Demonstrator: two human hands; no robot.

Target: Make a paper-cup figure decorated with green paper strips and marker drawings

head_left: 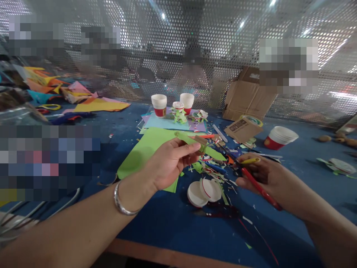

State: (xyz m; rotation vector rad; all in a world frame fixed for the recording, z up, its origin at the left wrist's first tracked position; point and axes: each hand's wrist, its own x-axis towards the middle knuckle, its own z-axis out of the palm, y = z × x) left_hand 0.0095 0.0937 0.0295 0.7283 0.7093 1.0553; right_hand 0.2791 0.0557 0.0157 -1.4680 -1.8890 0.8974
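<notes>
Head view: left grip (170,160) pinches green paper strip (182,136) and brown card (200,140); right grip (270,174) wraps red-and-yellow scissors (259,187) alongside; green-trimmed cup pieces (180,117) beyond left grip look finished, cup bases (196,194) below it lie untrimmed.

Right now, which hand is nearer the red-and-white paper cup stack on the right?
Right. The right hand is in front of that cup stack; the left hand is farther left.
</notes>
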